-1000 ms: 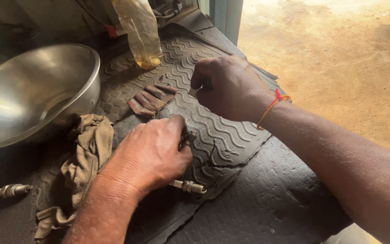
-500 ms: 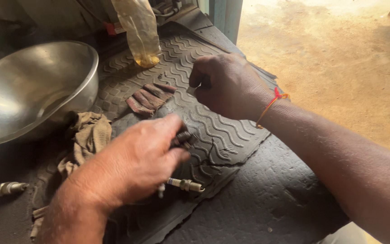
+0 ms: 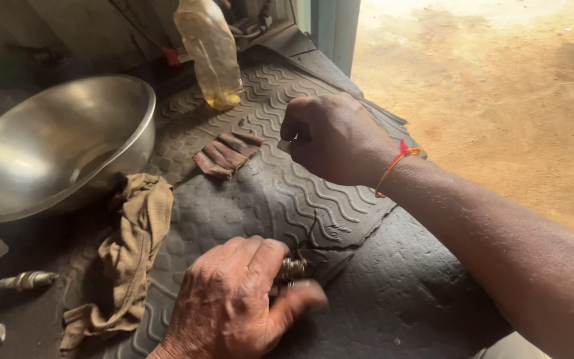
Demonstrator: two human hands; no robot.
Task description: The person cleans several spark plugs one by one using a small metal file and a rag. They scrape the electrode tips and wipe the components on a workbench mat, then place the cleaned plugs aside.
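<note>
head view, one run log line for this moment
left hand: grips small metal plug | right hand: fisted above black ribbed rubber mat | steel bowl: left

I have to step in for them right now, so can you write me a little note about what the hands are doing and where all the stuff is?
Left hand: closed around a small metal part low on the rubber mat.
Right hand: curled shut above the mat; what it pinches is hidden.
Nearby: steel bowl on the left, tan rag beside it, plastic bottle of yellowish liquid behind, another metal part lying far left.
Done and left: cannot tell from this view.
</note>
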